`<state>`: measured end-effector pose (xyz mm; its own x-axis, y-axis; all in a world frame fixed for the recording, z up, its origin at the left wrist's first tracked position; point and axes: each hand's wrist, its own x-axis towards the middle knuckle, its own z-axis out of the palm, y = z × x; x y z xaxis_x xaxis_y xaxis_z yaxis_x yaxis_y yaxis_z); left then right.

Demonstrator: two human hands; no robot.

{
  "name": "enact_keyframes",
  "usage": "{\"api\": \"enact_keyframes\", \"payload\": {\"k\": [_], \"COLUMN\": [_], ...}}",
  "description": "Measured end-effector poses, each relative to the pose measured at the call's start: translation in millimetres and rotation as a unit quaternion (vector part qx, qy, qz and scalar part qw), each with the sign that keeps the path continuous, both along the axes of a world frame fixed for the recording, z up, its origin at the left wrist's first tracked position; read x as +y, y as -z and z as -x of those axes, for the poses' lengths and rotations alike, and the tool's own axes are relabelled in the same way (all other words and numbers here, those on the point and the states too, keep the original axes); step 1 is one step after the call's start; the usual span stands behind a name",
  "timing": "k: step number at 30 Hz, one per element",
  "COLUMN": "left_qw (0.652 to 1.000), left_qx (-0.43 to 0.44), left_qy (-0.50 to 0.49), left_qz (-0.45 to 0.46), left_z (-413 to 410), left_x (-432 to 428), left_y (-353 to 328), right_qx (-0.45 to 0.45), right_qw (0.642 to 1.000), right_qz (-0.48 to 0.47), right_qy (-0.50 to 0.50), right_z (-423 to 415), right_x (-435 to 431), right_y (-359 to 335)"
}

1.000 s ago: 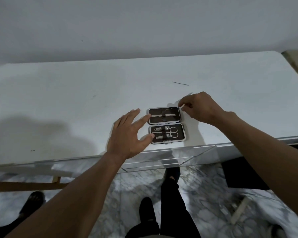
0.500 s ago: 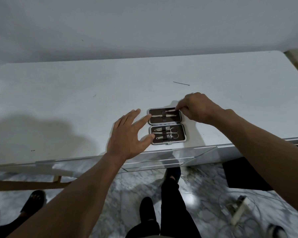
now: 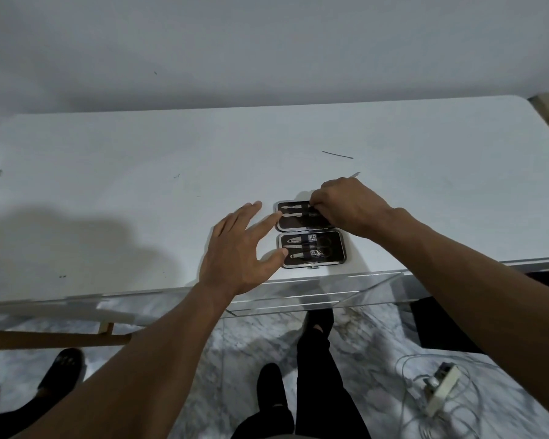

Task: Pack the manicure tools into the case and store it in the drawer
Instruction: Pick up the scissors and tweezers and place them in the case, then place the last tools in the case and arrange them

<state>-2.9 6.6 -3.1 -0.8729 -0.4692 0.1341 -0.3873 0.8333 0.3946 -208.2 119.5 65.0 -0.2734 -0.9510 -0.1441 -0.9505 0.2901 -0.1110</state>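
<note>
The manicure case (image 3: 344,245) lies open near the white table's (image 3: 140,191) front edge, dark inside with a silver rim. Several steel tools (image 3: 303,247) sit strapped in its near half. Two slim tools (image 3: 290,210) lie in the far half. My right hand (image 3: 351,207) covers the far half's right side, fingers pinched on the end of a slim tool there. A thin metal tip (image 3: 357,174) sticks out beyond its knuckles. My left hand (image 3: 235,258) rests open, its fingertips and thumb against the case's left edge.
A clear drawer front (image 3: 314,296) runs under the table's edge below the case. A thin dark line (image 3: 337,154) marks the table behind my right hand. On the marble floor lie a power strip with cables (image 3: 441,388) and a wooden bar (image 3: 45,339).
My right hand has moved left from beside the case onto its far half. A second slim tool now lies there. My left hand has stayed in place.
</note>
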Motion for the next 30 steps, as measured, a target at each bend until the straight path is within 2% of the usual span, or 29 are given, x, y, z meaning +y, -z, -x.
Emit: {"api": "enact_keyframes", "payload": {"k": [6,24,27,30], "left_qw": [1.000,1.000,1.000,1.000], "left_qx": [0.003,0.000,-0.001,-0.005], "left_qy": [0.001,-0.002,-0.003,-0.001], "left_qz": [-0.006,-0.014,-0.016,-0.019], "left_z": [-0.4,-1.4,-1.2,-0.6], "left_x": [-0.1,1.4,0.6,0.0], "left_y": [-0.9,-3.7,-3.2,-3.5], "right_qx": [0.009,-0.048,-0.076,-0.045], "right_qw": [0.999,0.997,0.994,0.989], "right_qz": [0.025,0.019,0.036,0.072], "right_qy": [0.043,0.051,0.075,0.124], "right_z": [-6.8,-4.2,2.2,21.3], "right_x": [-0.4,-2.0,-3.0,-5.8], "right_y": [3.7,2.0,-1.9,-7.3]}}
